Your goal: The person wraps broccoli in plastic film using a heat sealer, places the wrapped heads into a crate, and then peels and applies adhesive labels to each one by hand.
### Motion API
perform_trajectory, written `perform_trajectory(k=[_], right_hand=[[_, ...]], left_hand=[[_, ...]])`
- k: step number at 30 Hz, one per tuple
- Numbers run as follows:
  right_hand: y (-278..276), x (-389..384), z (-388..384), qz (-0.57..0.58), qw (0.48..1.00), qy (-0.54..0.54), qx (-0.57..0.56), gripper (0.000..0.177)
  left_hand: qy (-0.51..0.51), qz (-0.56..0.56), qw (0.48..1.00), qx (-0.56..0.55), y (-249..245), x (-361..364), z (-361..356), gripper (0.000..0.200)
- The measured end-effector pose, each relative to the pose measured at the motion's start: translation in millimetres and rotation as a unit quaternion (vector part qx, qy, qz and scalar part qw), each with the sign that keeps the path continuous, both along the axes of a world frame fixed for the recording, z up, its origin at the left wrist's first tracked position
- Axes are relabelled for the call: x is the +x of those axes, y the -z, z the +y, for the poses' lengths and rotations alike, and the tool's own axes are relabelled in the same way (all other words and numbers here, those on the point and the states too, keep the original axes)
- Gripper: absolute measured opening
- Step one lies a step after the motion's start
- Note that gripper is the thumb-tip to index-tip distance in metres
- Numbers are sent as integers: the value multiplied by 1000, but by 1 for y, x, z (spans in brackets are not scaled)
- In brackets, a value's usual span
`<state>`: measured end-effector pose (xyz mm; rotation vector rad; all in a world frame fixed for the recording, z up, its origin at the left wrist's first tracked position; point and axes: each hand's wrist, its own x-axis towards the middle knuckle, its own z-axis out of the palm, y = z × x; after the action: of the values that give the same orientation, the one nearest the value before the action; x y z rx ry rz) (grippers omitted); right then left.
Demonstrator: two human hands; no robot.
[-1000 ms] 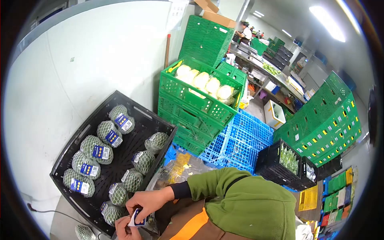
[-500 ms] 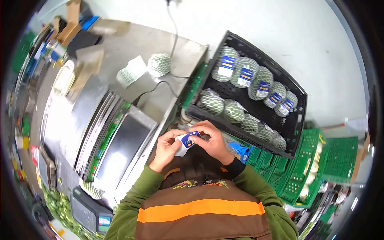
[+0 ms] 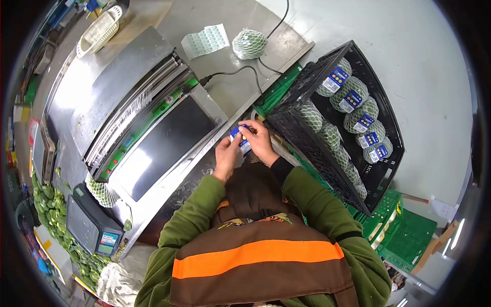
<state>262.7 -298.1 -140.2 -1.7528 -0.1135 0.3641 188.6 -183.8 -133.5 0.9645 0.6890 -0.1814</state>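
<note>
Sticker [image 3: 240,136], blue and white, over the table [image 3: 240,89] edge
Left hand [image 3: 226,153] and right hand [image 3: 261,141] both pinch it with closed fingers, just beside the black crate [image 3: 307,142] of netted green fruit [image 3: 312,115].

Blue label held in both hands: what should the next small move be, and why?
Probably peel the blue label free and press it onto a bare netted ball in the black crate: left hand and right hand pinch it together, the near row has no labels, the far row does.
</note>
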Motion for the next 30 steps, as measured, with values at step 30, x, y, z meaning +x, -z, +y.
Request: perform_trajectory(k=[30], right_hand=[[-5, -25, -45, -125, 969, -198, -75, 41]], left_hand=[[-174, 70, 981, 56, 62, 14, -4, 40]])
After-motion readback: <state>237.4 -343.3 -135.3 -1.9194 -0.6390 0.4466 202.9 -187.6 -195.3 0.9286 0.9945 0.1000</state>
